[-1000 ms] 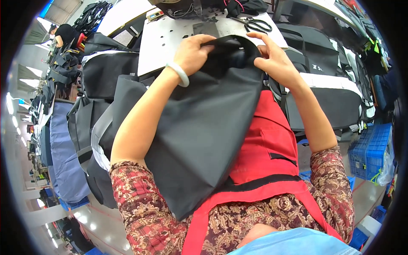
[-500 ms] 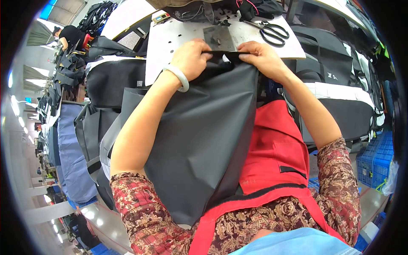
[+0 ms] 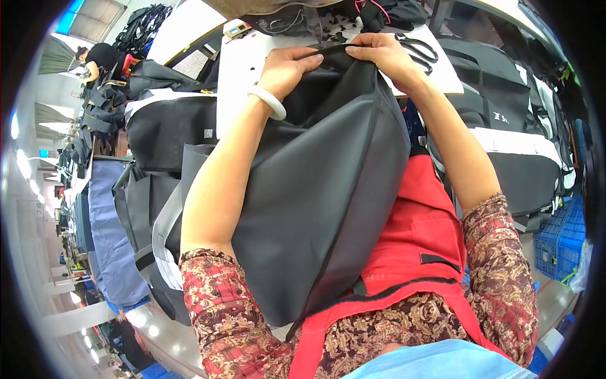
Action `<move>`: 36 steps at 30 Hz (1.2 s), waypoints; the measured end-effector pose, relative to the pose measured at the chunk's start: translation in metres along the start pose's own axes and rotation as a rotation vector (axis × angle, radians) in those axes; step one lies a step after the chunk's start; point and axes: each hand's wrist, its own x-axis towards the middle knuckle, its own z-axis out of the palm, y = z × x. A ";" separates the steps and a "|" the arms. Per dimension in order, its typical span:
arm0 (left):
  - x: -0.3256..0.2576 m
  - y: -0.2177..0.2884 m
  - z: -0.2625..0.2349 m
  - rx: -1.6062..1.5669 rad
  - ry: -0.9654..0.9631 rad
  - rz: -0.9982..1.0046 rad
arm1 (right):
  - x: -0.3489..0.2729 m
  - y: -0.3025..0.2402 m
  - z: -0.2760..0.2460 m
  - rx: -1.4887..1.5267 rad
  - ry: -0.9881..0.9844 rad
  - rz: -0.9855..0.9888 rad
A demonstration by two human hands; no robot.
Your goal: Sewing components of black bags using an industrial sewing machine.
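Observation:
A large black bag of smooth coated fabric [image 3: 309, 183] hangs from both my hands and drapes down over my red apron [image 3: 413, 221]. My left hand [image 3: 284, 68], with a pale bangle at the wrist, pinches the left part of the bag's upper edge between thumb and fingers. At the right part of that edge my right hand [image 3: 382, 55] grips the fabric, thumb below and fingers on top. Between the hands the edge is stretched and the bag's mouth gapes a little. Black-handled scissors [image 3: 421, 54] lie just beyond my right hand, partly hidden by it.
Under my hands is a white worktable [image 3: 237, 63] with a small boxy device [image 3: 237, 29] at its far left. Black bags [image 3: 170, 132] are piled at the left, more black bags [image 3: 486, 95] at the right. Blue crates [image 3: 560, 243] stand lower right. A person [image 3: 101, 60] is far left.
Both hands have moved up and away from me with the bag's edge. The bag has swung fuller to the right, its side fold now showing, and it covers the metal plate on the table.

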 end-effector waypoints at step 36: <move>0.034 -0.022 -0.001 -0.140 0.125 0.035 | 0.029 -0.004 -0.012 -0.034 0.055 0.031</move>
